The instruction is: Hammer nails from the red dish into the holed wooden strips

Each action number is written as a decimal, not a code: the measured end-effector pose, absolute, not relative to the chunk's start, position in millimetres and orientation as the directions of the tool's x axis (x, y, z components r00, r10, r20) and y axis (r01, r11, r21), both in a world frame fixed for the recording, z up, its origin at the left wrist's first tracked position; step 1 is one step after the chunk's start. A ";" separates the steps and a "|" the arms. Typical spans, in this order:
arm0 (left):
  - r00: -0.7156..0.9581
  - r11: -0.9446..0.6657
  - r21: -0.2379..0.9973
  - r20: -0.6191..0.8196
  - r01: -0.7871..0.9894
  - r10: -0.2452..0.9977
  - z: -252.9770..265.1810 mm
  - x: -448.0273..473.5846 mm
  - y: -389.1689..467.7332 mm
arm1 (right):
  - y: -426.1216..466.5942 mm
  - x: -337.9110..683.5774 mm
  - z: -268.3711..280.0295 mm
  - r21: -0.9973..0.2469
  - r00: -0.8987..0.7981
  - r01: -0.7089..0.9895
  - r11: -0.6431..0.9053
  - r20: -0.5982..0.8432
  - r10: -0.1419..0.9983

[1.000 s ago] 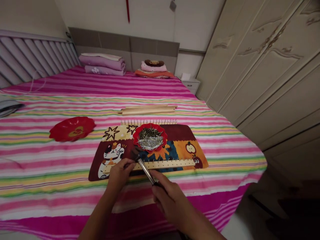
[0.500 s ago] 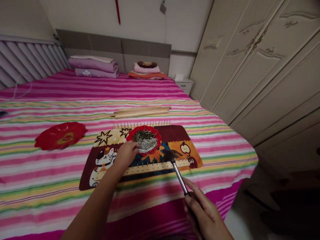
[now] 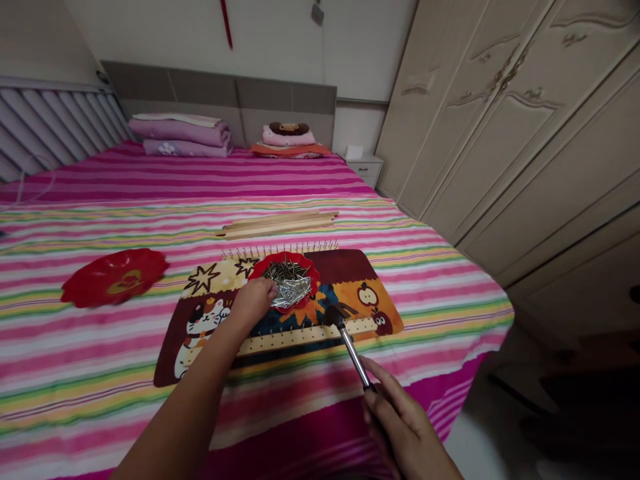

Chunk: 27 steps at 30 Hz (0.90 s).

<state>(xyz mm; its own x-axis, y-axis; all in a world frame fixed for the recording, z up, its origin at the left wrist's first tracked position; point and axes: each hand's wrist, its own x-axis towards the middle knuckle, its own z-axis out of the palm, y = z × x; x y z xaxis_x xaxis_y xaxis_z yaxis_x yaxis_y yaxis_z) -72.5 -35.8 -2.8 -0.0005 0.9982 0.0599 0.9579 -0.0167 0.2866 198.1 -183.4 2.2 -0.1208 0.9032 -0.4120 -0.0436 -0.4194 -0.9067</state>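
A scalloped red bowl (image 3: 314, 269) sits on a patterned mat (image 3: 340, 265) laid over a striped bedspread (image 3: 430, 280), and it holds a heap of nails (image 3: 293, 288), darker ones toward its far side and bright silvery ones toward its near side. The left hand (image 3: 256, 298) is at the bowl's near left edge, its fingers curled in beside the silvery nails; whether they pinch one or are just bunched there, I cannot tell. To the right of the bowl and nearer the person, the right hand (image 3: 400, 415) has its fingers clamped around the dark grip of a hammer (image 3: 353, 352), which has a shiny metal shaft. The hammer's dark head is over the right part of a pale wooden strip (image 3: 290, 341); I cannot tell whether it touches the wood. That strip lies on the mat just nearer than the bowl, with a row of small holes and a row of nails standing up along it. Just behind the bowl, more nails stand upright in a second strip (image 3: 234, 255), partly hidden by the bowl. Farther behind the bowl lie several loose wooden slats (image 3: 280, 225), and well to its left is a red dish (image 3: 117, 277) with a gold emblem.
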 end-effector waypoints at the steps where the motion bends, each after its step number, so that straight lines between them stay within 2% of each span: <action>1: -0.016 -0.010 0.343 0.072 0.939 0.997 -2.4 -74.4 -36.9 | -183.7 197.2 1.9 -0.906 -0.127 -0.042 -0.420 -0.412 0.902; 5: -0.165 0.057 0.673 0.098 0.737 0.981 -2.1 -86.2 -44.1 | -186.0 194.2 3.2 -0.905 -0.158 -0.010 -0.425 -0.418 0.895; 8: -0.313 0.078 0.911 0.057 0.404 0.948 -1.4 -98.2 -56.1 | -187.8 192.5 5.9 -0.908 -0.145 -0.011 -0.419 -0.413 0.899; 10: -0.366 0.087 0.984 -0.024 0.155 0.930 0.8 -104.7 -67.7 | -188.8 191.6 7.4 -0.908 -0.128 -0.006 -0.419 -0.415 0.901; 12: -0.380 0.110 0.994 -0.110 -0.022 0.918 3.9 -108.3 -81.2 | -189.8 190.6 8.3 -0.905 -0.123 0.006 -0.425 -0.422 0.898; 15: -0.394 0.130 0.981 -0.176 -0.141 0.902 5.4 -109.4 -101.8 | -191.5 189.4 8.7 -0.899 -0.128 0.014 -0.439 -0.437 0.890; 21: -0.501 0.139 0.985 -0.173 -0.105 0.848 -14.0 -112.0 -133.7 | -195.3 188.2 8.7 -0.897 -0.170 0.067 -0.436 -0.441 0.881; 27: -0.484 0.176 0.983 -0.177 -0.048 0.857 -32.7 -109.7 -147.7 | -196.6 186.3 10.3 -0.906 -0.190 0.081 -0.416 -0.424 0.886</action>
<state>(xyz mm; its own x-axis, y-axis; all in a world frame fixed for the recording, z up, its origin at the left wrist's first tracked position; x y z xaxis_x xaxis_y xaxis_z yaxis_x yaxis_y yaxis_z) -109.7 -147.7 -32.7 -0.4838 0.8571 -0.1772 -0.0480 0.1762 0.9832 186.3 -196.6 10.3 -0.1898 0.8855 -0.4241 0.0814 -0.4162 -0.9056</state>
